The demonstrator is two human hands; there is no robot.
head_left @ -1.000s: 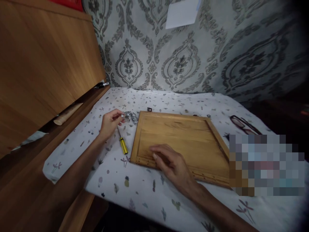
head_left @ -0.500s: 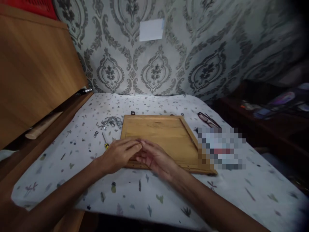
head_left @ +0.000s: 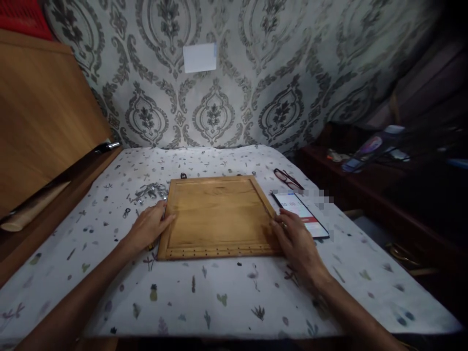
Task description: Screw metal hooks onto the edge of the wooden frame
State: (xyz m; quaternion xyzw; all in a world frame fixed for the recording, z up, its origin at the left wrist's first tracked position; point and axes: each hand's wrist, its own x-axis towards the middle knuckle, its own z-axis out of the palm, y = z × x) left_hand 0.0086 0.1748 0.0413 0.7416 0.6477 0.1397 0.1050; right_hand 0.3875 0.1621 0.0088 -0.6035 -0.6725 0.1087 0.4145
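Note:
A square wooden panel (head_left: 217,214) with a raised rim and a row of small holes along its near edge lies flat on the printed white cloth. My left hand (head_left: 148,226) rests at its left edge, thumb on the rim and fingers against the side. My right hand (head_left: 296,241) is curled over the right edge near the front corner. Both hands hold the panel from opposite sides. A heap of small metal fittings (head_left: 148,191) lies just beyond my left hand. The yellow screwdriver is mostly hidden under that hand.
A phone (head_left: 302,219) with a lit screen lies right beside my right hand, dark glasses (head_left: 287,179) behind it. A wooden cabinet side (head_left: 44,122) and a rolled object (head_left: 32,209) stand left. A dark low table (head_left: 365,195) is right. The patterned wall is behind.
My left hand left the metal fittings, met the right at the panel's near edge, then both spread to the panel's left and right sides. The view swung left.

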